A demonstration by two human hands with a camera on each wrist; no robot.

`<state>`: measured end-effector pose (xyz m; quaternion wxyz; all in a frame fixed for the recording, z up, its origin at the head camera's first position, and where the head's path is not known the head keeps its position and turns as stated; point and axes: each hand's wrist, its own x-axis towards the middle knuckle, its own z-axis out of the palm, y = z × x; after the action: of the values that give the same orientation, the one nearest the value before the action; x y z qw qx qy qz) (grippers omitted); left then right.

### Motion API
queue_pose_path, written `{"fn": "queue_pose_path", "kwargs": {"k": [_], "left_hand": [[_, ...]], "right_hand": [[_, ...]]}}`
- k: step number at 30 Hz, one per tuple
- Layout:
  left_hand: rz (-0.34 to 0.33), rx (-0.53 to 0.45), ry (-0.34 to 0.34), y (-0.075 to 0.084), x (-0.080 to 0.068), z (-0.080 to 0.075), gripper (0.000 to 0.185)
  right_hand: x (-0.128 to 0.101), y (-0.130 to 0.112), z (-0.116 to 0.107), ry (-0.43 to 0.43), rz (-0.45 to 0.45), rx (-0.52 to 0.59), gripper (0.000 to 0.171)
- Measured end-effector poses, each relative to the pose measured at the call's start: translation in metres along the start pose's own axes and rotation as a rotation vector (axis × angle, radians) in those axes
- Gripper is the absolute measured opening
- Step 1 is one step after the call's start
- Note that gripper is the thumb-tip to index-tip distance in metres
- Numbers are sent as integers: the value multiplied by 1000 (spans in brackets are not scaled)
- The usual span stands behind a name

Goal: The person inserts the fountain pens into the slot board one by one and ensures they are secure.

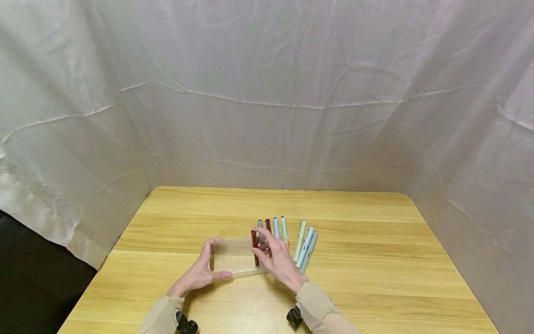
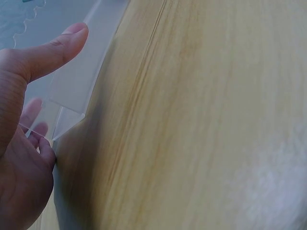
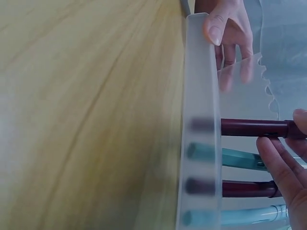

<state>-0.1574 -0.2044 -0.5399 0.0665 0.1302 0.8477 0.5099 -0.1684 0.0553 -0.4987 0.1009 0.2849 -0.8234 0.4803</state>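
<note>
My left hand point(image 1: 200, 271) grips the left end of a clear plastic pen stand point(image 1: 239, 257), thumb on its front wall and fingers at the back. With thumb and fingertips, my right hand point(image 1: 282, 265) pinches a dark red pen point(image 1: 255, 253). In the right wrist view the lower end of this dark red pen point(image 3: 247, 127) shows behind the stand's frosted front wall. Beside it in the stand lie a grey-green pen point(image 3: 242, 159), another dark red pen point(image 3: 247, 189) and a light blue pen point(image 3: 252, 215). A pale green pen point(image 1: 284, 227) is farthest right in the row.
Right of the stand, three loose pens lie close together on the wooden table point(image 1: 375, 260): pale green point(image 1: 300, 239), light blue point(image 1: 306, 246) and grey-green point(image 1: 309, 253). Scalloped notches line the stand's back edge. A pale curtain point(image 1: 267, 139) surrounds the table's back and sides.
</note>
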Motion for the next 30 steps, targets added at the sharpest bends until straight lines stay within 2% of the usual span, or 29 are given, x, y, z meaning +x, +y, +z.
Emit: {"fn": "queue_pose_path", "kwargs": {"k": [9, 18, 24, 30], "left_hand": [[16, -16, 2, 0, -1, -1, 98], [32, -7, 5, 0, -1, 0, 95], [44, -1, 5, 1, -1, 0, 93], [7, -12, -7, 1, -1, -1, 97]], "right_hand": [[11, -5, -1, -12, -52, -124, 53], [18, -6, -1, 1, -58, -207, 55], [25, -4, -1, -9, -30, -279, 55], [27, -5, -3, -35, 3, -295, 57]]}}
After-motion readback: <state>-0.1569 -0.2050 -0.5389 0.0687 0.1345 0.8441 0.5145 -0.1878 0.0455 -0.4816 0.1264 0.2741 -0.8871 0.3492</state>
